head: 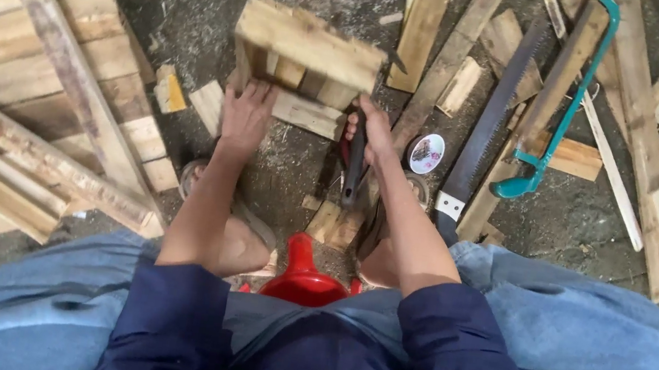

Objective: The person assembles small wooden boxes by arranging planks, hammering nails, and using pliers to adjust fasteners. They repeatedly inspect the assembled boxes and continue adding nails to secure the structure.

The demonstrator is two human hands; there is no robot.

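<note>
A small wooden crate [307,51] made of nailed slats stands on the dusty floor in front of me. My left hand [245,116] grips its near left corner. My right hand [373,131] is closed around the black handle of a hammer [354,167], whose head is up against the crate's near right side; the head itself is mostly hidden. I sit on a red plastic stool [305,276] with my knees spread wide and both feet on the floor below the crate.
A stack of pallet boards [34,83] fills the left. Loose slats and offcuts [464,84] lie to the right with a hand saw [485,130], a teal frame saw [567,115] and a small round tin [426,153].
</note>
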